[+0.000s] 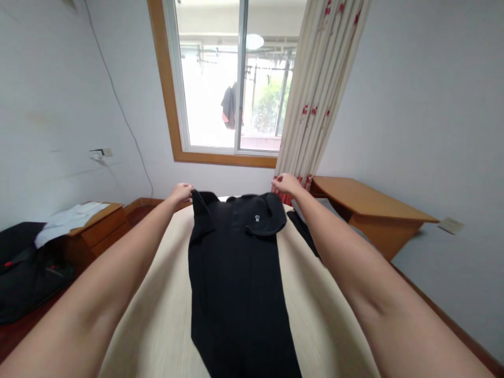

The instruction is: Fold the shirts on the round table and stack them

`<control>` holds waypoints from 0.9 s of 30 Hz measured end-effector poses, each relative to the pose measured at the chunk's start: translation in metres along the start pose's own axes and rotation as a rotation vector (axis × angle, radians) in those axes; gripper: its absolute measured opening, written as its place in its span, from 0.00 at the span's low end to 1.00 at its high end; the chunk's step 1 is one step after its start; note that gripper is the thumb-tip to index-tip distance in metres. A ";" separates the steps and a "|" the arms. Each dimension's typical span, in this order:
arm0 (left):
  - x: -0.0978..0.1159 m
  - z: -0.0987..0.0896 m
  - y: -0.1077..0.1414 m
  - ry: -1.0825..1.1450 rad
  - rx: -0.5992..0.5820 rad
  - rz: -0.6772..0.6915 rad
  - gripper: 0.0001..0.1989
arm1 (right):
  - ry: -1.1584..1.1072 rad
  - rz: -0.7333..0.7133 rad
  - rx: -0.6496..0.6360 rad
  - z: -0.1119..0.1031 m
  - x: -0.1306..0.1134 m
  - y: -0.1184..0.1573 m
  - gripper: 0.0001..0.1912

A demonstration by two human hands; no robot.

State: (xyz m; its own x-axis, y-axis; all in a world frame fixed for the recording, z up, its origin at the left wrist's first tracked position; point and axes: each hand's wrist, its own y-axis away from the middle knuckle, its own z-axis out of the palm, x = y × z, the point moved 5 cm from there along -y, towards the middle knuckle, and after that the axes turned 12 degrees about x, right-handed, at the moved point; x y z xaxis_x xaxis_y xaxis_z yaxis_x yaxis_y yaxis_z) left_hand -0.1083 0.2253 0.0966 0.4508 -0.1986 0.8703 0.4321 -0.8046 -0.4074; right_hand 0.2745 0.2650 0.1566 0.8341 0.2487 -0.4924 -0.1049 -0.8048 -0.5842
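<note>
A long black garment (240,278) lies lengthwise over the pale table, folded narrow. A rounded flap with a small white logo is turned over at its far right end. At the far left corner my left hand (182,192) pinches the garment's edge and lifts it a little. My right hand (287,184) is just beyond the far right corner, with its fingers curled together. Whether a bit of cloth is between those fingers, I cannot make out. Both arms reach forward, one on either side of the garment.
The pale, round-edged table (169,294) carries more dark and grey cloth (305,231) beside my right forearm. A wooden desk (366,202) stands at the right. To the left are a low wooden cabinet (104,231) with white cloth and a black bag (31,278). A curtain (315,100) hangs behind.
</note>
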 end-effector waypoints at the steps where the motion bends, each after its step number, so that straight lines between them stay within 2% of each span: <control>1: -0.010 0.006 0.006 -0.040 -0.021 -0.030 0.12 | 0.014 -0.015 -0.050 0.015 0.004 0.019 0.17; 3: -0.026 0.014 0.030 -0.166 -0.086 -0.030 0.11 | 0.033 -0.038 -0.171 0.042 0.009 0.059 0.15; 5: -0.033 0.019 0.071 -0.357 -0.179 0.073 0.14 | 0.088 -0.039 -0.304 0.059 0.011 0.101 0.15; 6: -0.034 0.021 0.096 -0.479 -0.242 0.158 0.18 | 0.131 -0.025 -0.355 0.063 0.011 0.121 0.19; 8: -0.032 0.020 0.151 -0.628 -0.362 0.311 0.31 | 0.252 0.008 -0.434 0.063 0.009 0.159 0.31; 10: -0.029 0.015 0.205 -0.664 -0.531 0.397 0.39 | 0.324 -0.008 -0.482 0.054 0.003 0.193 0.40; 12: -0.026 0.002 0.245 -0.696 -0.664 0.415 0.46 | 0.267 -0.113 -0.528 0.046 -0.007 0.223 0.41; 13: -0.023 -0.005 0.260 -0.675 -0.726 0.444 0.46 | 0.209 -0.179 -0.572 0.043 -0.012 0.236 0.40; 16: -0.011 -0.023 0.289 -0.481 -0.987 0.562 0.36 | 0.077 -0.341 -0.713 0.039 -0.014 0.266 0.30; 18: -0.005 -0.032 0.297 -0.344 -1.124 0.615 0.25 | 0.062 -0.370 -0.721 0.038 -0.005 0.271 0.20; 19: -0.003 -0.036 0.298 -0.301 -1.150 0.632 0.19 | 0.071 -0.366 -0.699 0.036 0.001 0.271 0.15; 21: 0.001 -0.042 0.298 -0.246 -1.126 0.675 0.10 | 0.121 -0.335 -0.657 0.030 0.010 0.269 0.11; 23: 0.007 -0.049 0.301 -0.211 -1.075 0.726 0.13 | 0.157 -0.342 -0.628 0.017 0.009 0.272 0.15; 25: 0.011 -0.054 0.309 -0.199 -1.049 0.770 0.11 | 0.066 -0.443 -0.658 0.001 -0.006 0.286 0.21; 27: 0.013 -0.055 0.322 -0.211 -1.042 0.804 0.17 | -0.117 -0.587 -0.762 -0.016 -0.028 0.311 0.26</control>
State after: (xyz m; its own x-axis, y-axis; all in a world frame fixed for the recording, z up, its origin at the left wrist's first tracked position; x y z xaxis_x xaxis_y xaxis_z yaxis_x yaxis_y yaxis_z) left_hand -0.0063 -0.0676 -0.0080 0.4496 -0.8028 0.3917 -0.7618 -0.5735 -0.3011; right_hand 0.2271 -0.0008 -0.0015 0.5782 0.7412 -0.3410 0.7246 -0.6586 -0.2029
